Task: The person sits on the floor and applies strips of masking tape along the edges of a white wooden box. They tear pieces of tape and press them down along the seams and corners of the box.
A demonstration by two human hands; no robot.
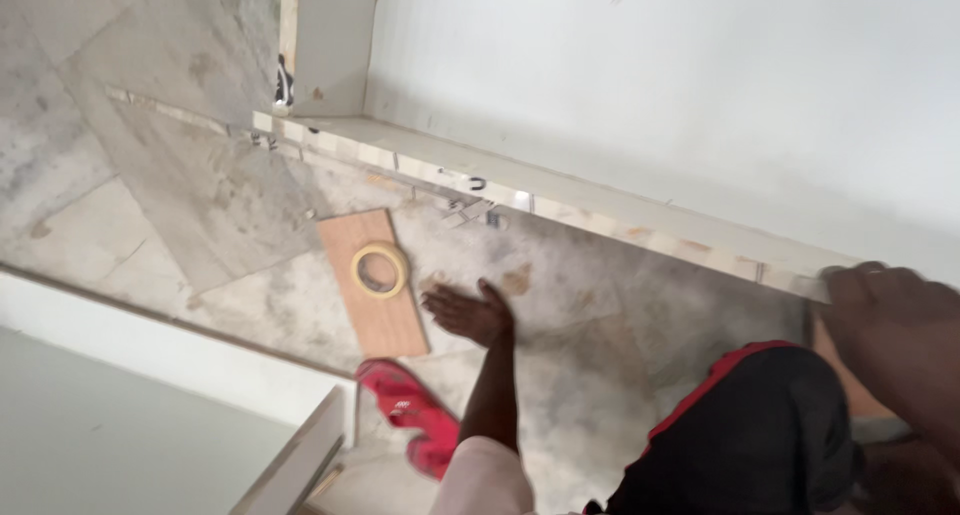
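Note:
My left hand (pixel 468 313) reaches down to the tiled floor with fingers spread and holds nothing. It is just right of a small brown wooden board (pixel 385 310). A roll of beige masking tape (pixel 379 269) lies flat on that board. My right hand (pixel 895 315) is at the right edge of the view, blurred and close to the camera. Its fingers curl over the end of the tiled skirting ledge (pixel 600 210) at the foot of the white wall (pixel 680 85).
My knee in black shorts with a red stripe (pixel 760 425) fills the lower right. A red slipper (pixel 415 415) sits on the stained grey floor tiles (pixel 200 175). A white door frame (pixel 335 45) stands at the top, and another white panel (pixel 120 415) at the lower left.

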